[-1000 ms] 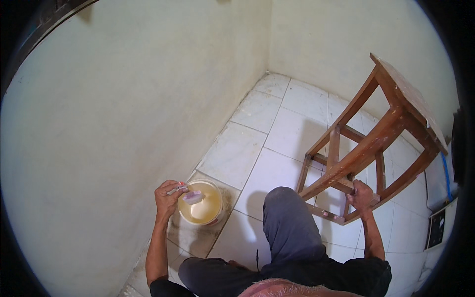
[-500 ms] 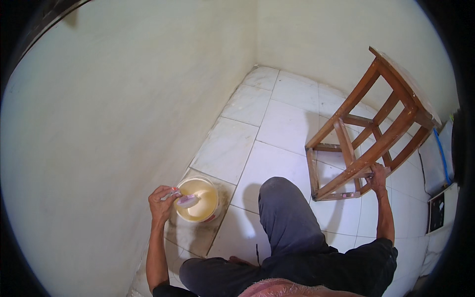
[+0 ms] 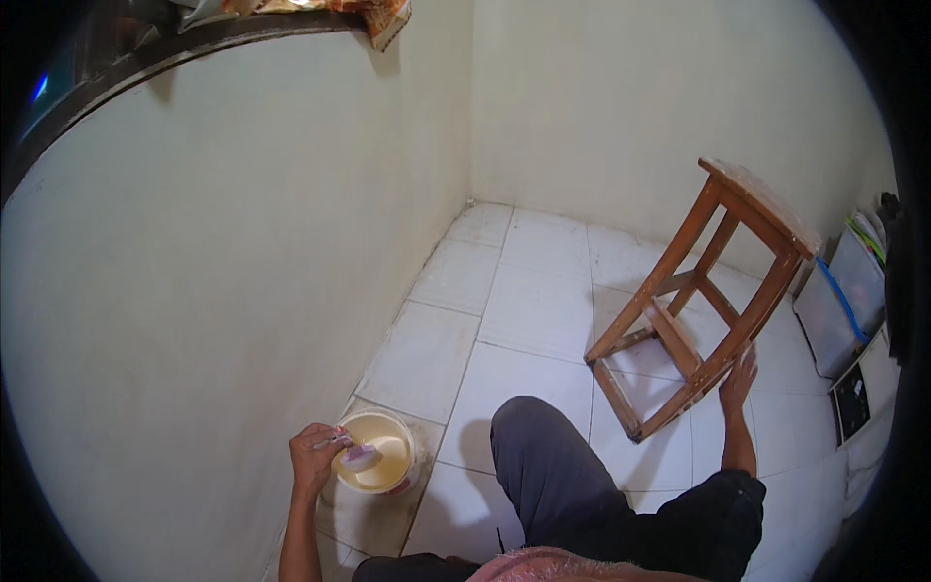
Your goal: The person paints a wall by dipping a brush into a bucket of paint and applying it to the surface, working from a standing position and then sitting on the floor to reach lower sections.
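Observation:
My left hand [image 3: 312, 456] is closed around the handle of a wide paintbrush [image 3: 363, 457], whose pale, purplish head hangs over a white bucket [image 3: 412, 464]. Cream-coloured paint [image 3: 390, 451] fills part of the bucket, which stands on the floor by the left wall. Whether the brush touches the paint is hard to make out. On the right, my right hand [image 3: 739, 376] grips the lower part of a brown wooden stool [image 3: 676, 335], at its near right leg; part of the fingers is hidden there. The stool's wood is speckled with pale spots.
Cream walls [image 3: 242, 242] meet at the far corner. White floor tiles [image 3: 533, 291] lie between bucket and stool. A clear plastic box [image 3: 834, 315] with a blue edge stands on the right beside a dark panel [image 3: 853, 403]. Shiny packets [image 3: 320, 6] lie on a dark ledge [image 3: 233, 41] at upper left.
The view has shifted, so bucket and stool sit lower in the picture and the upper-left ledge shows more. My right hand has moved from the stool's low rung to its leg.

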Demonstrator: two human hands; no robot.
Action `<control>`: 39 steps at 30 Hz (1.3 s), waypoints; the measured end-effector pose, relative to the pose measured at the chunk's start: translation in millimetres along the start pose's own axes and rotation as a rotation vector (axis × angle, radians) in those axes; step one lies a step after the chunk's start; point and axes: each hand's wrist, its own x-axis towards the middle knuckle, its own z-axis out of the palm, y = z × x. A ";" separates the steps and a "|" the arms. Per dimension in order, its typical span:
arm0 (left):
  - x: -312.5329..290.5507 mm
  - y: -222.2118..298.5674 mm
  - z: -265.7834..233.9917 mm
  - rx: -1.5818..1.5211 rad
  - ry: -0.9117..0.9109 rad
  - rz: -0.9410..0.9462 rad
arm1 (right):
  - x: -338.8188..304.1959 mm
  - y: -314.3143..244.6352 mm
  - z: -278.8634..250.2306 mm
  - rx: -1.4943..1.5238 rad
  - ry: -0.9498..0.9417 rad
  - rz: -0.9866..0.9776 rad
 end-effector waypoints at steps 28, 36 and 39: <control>16.4 62.4 -3.1 0.198 -0.011 0.001 | 278.2 -638.8 -123.6 1.291 -0.296 -0.518; 9.6 77.7 9.9 0.329 0.090 -0.104 | 452.5 -710.2 -188.4 1.633 0.157 -0.211; 1.3 89.6 13.3 0.197 0.200 -0.138 | 491.0 -719.6 -249.4 1.831 0.511 -0.271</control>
